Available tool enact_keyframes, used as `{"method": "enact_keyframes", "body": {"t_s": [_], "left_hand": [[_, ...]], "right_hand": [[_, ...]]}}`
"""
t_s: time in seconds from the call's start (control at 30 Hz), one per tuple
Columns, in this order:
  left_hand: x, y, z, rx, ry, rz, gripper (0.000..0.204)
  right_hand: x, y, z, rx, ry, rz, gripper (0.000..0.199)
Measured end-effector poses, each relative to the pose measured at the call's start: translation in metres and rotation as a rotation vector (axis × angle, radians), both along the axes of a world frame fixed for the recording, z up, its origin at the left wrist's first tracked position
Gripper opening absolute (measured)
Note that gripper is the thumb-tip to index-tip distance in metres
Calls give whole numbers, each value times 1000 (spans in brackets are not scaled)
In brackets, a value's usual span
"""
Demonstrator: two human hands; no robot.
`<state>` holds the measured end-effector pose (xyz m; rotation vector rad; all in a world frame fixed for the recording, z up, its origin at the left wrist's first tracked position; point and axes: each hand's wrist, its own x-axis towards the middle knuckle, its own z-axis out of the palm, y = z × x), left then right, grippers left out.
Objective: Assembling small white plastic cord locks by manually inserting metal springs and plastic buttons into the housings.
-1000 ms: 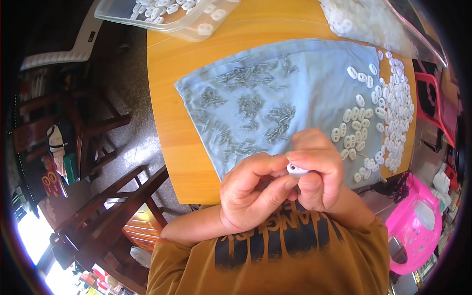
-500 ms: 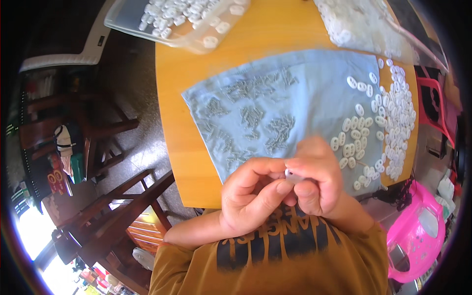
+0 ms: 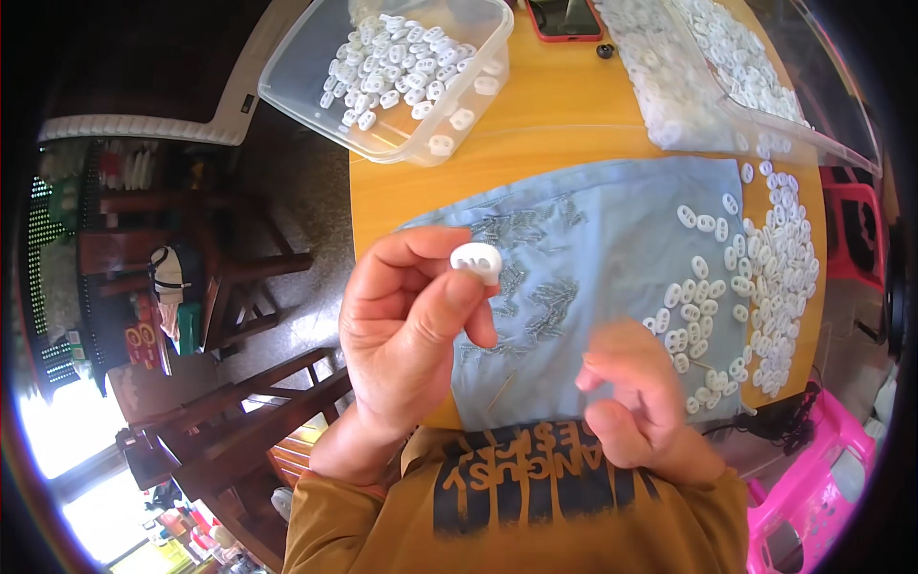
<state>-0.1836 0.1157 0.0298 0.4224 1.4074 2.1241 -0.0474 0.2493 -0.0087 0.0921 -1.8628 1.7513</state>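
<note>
My left hand (image 3: 397, 335) is raised over the left part of the blue cloth (image 3: 631, 220). Its thumb and index finger pinch a white two-hole cord lock (image 3: 476, 260), holes facing up. To the right, my right hand (image 3: 636, 392) hovers by the cloth's near edge, slightly blurred. Its fingers are curled, with a gap between index finger and thumb and nothing visible in them. Heaps of small metal springs (image 3: 550, 306) lie on the cloth behind my left hand, which partly hides them. More white cord locks (image 3: 696, 311) are scattered on the cloth's right side.
A clear plastic box (image 3: 382, 148) of white pieces stands at the back left of the wooden table (image 3: 564, 124). A phone (image 3: 564, 19) and a clear bag (image 3: 660, 105) lie at the back. Many cord locks (image 3: 784, 277) line the right edge. A thin stick (image 3: 499, 390) rests on the cloth.
My hands were together around the white piece. Now they are apart: the left has moved up and left with the cord lock, the right has let go. The view has shifted, showing more of the table's back.
</note>
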Motion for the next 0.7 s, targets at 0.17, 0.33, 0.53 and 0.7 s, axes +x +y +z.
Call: {"method": "enact_keyframes", "body": {"t_s": [0.17, 0.33, 0.53, 0.7], "left_hand": [[11, 5, -6, -6, -7, -55, 27], [20, 5, -2, -44, -22, -63, 27], [-4, 23, 9, -140, 120, 207, 17], [-87, 14, 6, -38, 190, 234, 30]], "right_hand": [[10, 28, 22, -147, 216, 365, 4], [57, 5, 72, -313, 243, -197, 20], [25, -25, 70, -39, 938, -744, 38], [27, -21, 63, 125, 1126, -912, 36]]}}
